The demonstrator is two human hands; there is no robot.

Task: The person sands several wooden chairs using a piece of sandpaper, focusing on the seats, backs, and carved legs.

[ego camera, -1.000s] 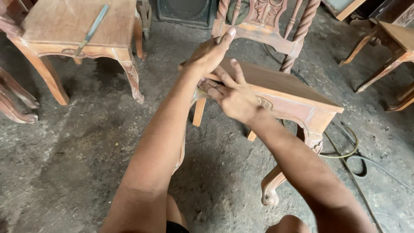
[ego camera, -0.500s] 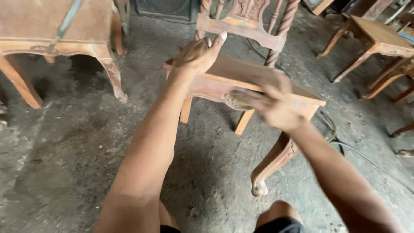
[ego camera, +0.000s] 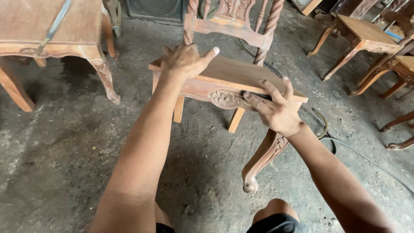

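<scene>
Looking down from my head camera, my left hand (ego camera: pixel 184 61) lies palm-down with fingers curled over the back left corner of the seat of the unfinished reddish-brown carved wooden chair (ego camera: pixel 228 73), thumb stretched out along the top, steadying it. My right hand (ego camera: pixel 276 108) is pressed against the front edge of that seat, fingers spread flat and clamped over a small dark pad, likely sandpaper (ego camera: pixel 254 95), held against the carved floral rail just under the seat board. The chair stands on the grey, stained concrete floor (ego camera: pixel 64 151) right in front of my knees, its curved front leg (ego camera: pixel 263 159) below my right wrist and its twisted back posts beyond my left hand. A black cable (ego camera: pixel 358 151) trails over the floor to the right. A bare wooden carved table (ego camera: pixel 51 30) stands at upper left, and more unfinished wooden chairs (ego camera: pixel 366 34) stand at upper right, well apart.
</scene>
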